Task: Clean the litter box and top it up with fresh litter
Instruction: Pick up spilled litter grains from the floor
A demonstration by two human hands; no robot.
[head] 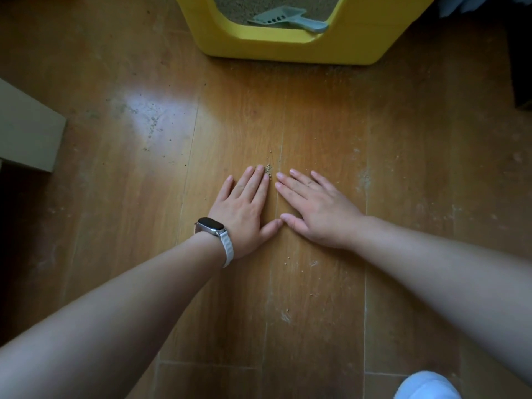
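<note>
Wood floor point(331, 119): spilled grains point(268, 169) heaped just off the left fingertips, at the gap between both hands.
Left hand point(244, 210): flat, fingers straight, holding nothing; nearer the heap.
Right hand point(315, 210): flat, empty; thumb tips touching.
Box point(288, 46): straight ahead of the fingertips, well apart; scoop point(283, 18) inside.
</note>
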